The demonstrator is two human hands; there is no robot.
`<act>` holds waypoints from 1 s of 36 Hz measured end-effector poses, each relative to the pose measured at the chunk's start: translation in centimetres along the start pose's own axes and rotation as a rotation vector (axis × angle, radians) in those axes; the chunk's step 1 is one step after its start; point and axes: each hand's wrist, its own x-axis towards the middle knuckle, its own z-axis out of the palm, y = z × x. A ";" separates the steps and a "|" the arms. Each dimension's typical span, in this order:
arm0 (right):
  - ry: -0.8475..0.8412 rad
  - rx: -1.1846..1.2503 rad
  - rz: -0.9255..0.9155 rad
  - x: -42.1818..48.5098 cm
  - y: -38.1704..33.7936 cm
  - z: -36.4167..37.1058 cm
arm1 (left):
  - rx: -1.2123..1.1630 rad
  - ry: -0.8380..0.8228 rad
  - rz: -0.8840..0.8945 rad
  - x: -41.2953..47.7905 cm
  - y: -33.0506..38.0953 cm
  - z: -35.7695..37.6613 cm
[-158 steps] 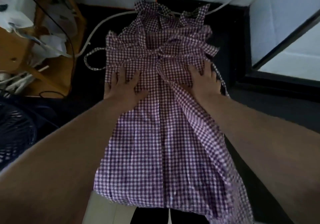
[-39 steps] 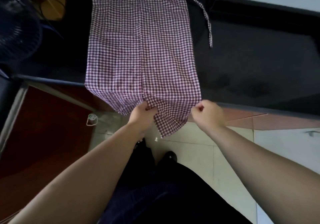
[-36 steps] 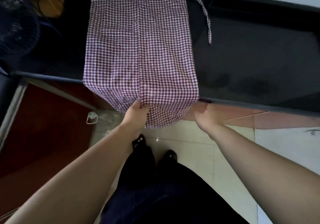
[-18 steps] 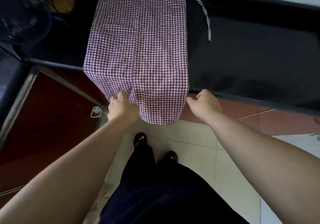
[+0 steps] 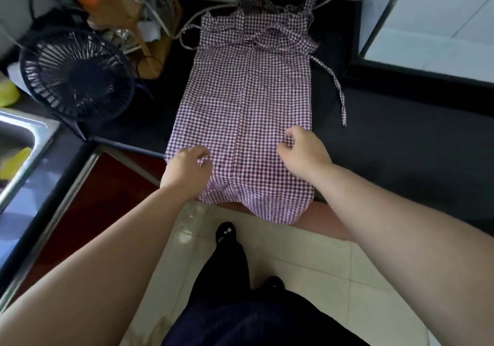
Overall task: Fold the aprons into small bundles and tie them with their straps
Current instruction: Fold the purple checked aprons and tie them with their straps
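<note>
Apron (image 5: 248,110) checked cloth, matt; counter (image 5: 401,142) dark, matt; sink (image 5: 24,137) shiny metal.

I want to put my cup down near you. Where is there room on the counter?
The bare patch is the black counter right of the checked apron, past its loose strap, in front of the window frame. The left side is crowded: the fan and the sink sit there.

My apron (image 5: 248,100) was purple and white, with little squares all over. It lay flat on the dark counter (image 5: 401,137), folded long and thin, with a line down the middle. Its bottom end hung over the edge near me. The top was bunched up. The right strap (image 5: 337,86) lay loose beside it. The left strap (image 5: 187,38) made a loop.
</note>
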 end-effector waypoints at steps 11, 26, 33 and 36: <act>-0.015 -0.089 0.109 10.6 -3.5 -1.6 | 0.133 -0.108 0.152 12.7 1.8 -3.1; -0.109 -0.413 0.298 12.7 0.2 -1.2 | 0.634 -0.315 0.363 19.5 5.2 -1.8; 0.179 -0.259 0.292 16.8 0.3 -6.6 | 0.484 -0.216 0.200 22.2 9.5 -2.4; 0.265 -0.121 0.242 20.4 -0.4 -9.1 | 0.335 -0.124 0.175 24.9 11.0 -3.4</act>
